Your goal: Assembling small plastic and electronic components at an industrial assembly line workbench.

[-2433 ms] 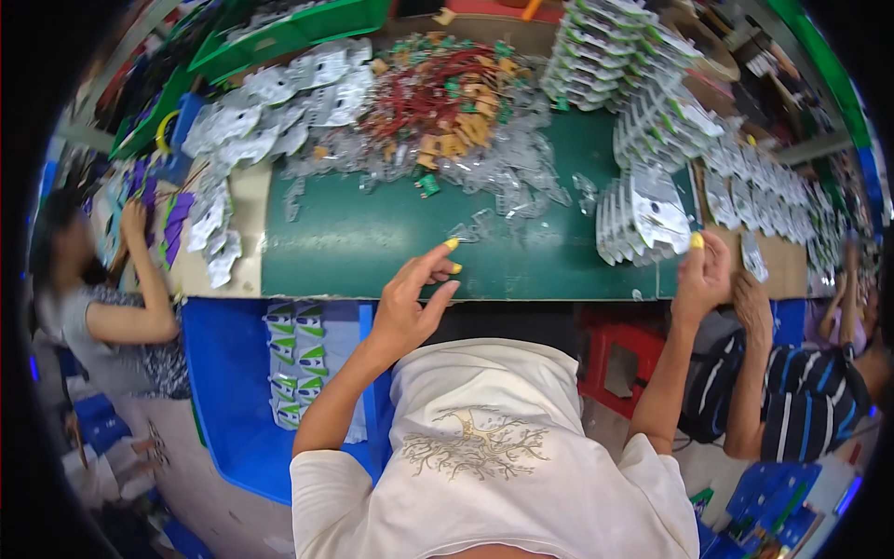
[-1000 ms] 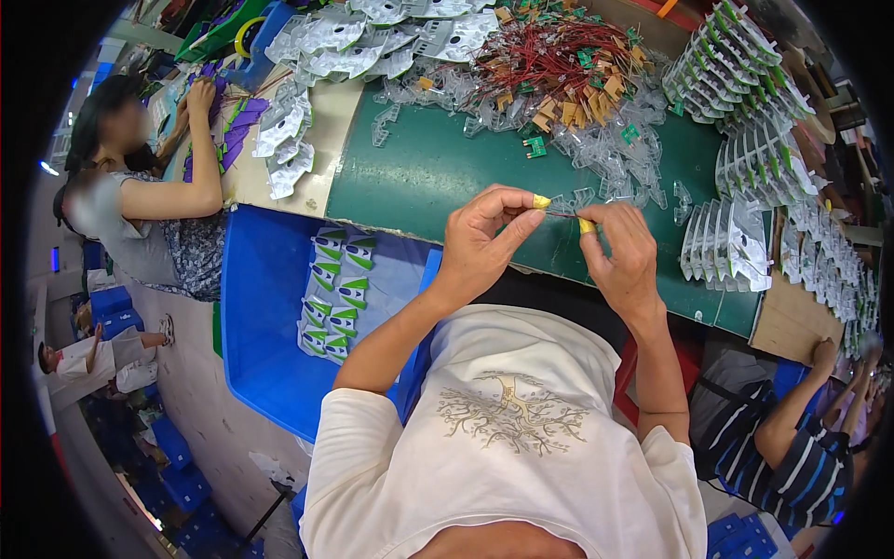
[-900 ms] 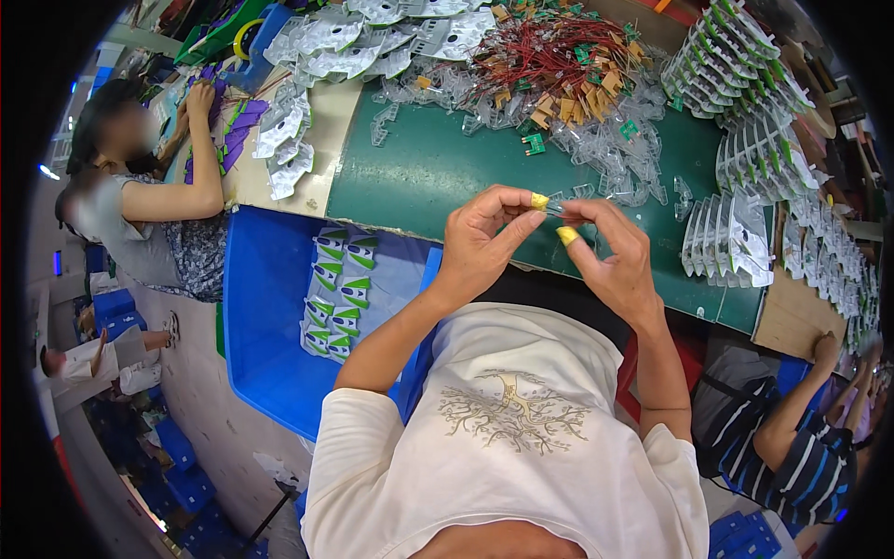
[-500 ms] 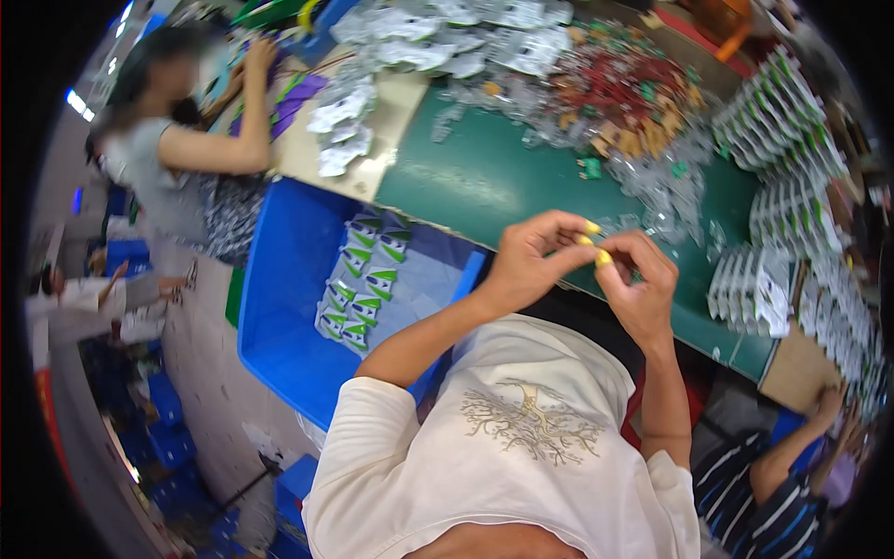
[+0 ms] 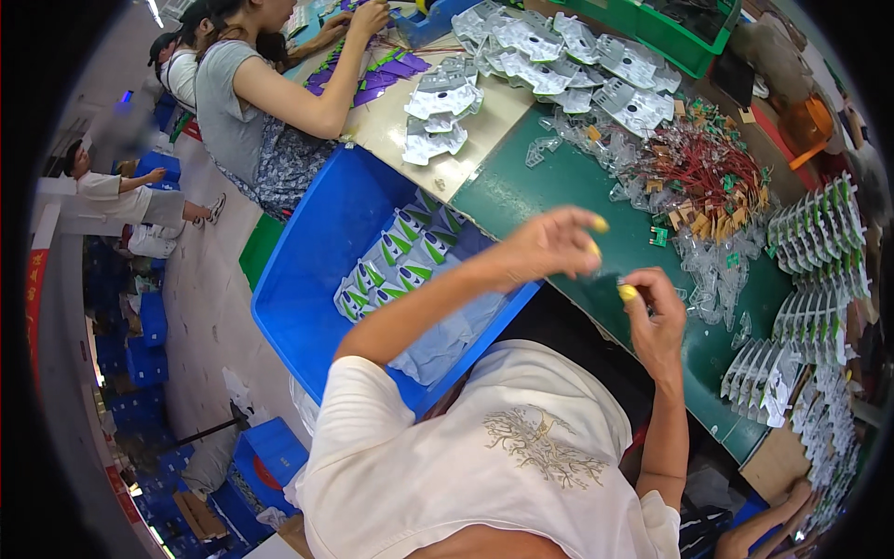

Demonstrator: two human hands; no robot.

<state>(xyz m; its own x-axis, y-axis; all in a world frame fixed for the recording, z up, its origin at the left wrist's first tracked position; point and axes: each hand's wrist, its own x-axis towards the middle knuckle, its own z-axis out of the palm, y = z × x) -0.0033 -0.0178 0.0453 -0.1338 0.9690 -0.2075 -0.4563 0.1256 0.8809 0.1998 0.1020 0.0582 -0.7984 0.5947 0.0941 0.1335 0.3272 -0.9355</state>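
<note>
My left hand (image 5: 545,247) hovers over the near edge of the green tabletop (image 5: 507,191). Its thumb and forefinger, both in yellow finger covers, are spread apart with nothing visible between them. To its right, my right hand (image 5: 657,321) is pinched closed, a yellow cover on one fingertip; whatever it may hold is too small to make out. Small clear plastic pieces (image 5: 712,284) lie just beyond my right hand. Behind them is a heap of red wires (image 5: 698,172) with tan and green ends. One small green part (image 5: 658,237) lies apart from the heap.
At my left, a blue bin (image 5: 289,279) holds rows of white-and-green parts (image 5: 410,256). Grey-white molded shells (image 5: 535,56) are piled at the back. Stacked shells (image 5: 810,307) line the right side. A co-worker (image 5: 270,93) sits at far left; another person's arm (image 5: 768,522) shows lower right.
My hands, fingertips together before, have come apart. The left thumb and forefinger have opened, while the right hand stays pinched, slightly lower. The whole view has shifted too.
</note>
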